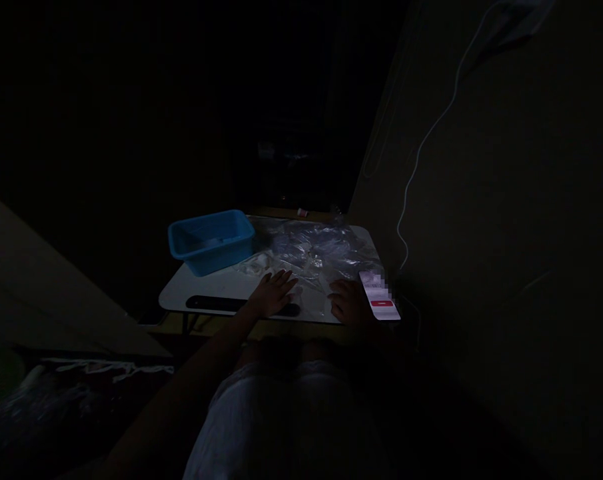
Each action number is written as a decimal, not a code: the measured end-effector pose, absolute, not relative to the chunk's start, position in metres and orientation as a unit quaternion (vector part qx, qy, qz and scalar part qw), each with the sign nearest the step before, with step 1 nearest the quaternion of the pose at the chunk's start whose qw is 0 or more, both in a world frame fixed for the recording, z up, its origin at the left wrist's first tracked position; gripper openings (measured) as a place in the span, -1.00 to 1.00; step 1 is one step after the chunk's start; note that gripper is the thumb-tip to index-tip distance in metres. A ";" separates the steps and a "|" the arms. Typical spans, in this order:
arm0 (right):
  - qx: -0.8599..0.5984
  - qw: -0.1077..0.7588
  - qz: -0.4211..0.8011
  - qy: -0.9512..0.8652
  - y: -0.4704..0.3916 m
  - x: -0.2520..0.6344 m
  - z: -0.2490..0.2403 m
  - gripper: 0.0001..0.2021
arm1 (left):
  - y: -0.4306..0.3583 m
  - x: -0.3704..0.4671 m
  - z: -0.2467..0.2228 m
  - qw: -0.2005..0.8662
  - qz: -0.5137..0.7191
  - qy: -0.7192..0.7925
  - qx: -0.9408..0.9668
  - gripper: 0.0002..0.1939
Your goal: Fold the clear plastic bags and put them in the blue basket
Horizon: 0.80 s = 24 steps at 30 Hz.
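My left hand (274, 293) lies palm down with its fingers spread at the near part of the white table, partly over the table's dark slot. A small clear plastic bag (311, 301) lies between my hands, and the left fingertips touch its left side. At its right edge is my right hand (348, 301), fingers curled in on the plastic; the dim light blurs the exact grip. Beyond both hands a heap of crinkled clear plastic bags (316, 243) covers the back of the table. A whitish crumpled bundle (258, 263) sits left of the heap.
A blue plastic basin (221, 257) stands at the table's (181, 293) left; its contents are too dark to name. By my right hand lies a lit phone (380, 295). A white cable (421, 143) hangs along the right wall. Crumpled plastic (46, 407) lies on the floor at left.
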State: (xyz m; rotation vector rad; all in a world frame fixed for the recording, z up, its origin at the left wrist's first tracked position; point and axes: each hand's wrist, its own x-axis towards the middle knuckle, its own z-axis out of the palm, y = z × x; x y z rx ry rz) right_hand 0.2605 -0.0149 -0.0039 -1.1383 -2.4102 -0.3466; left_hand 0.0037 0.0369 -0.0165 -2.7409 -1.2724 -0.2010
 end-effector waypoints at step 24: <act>-0.438 0.174 -0.105 -0.876 -0.013 0.258 -0.001 -0.66 | 0.032 0.007 -0.009 0.033 -0.068 -0.423 -0.903 -0.50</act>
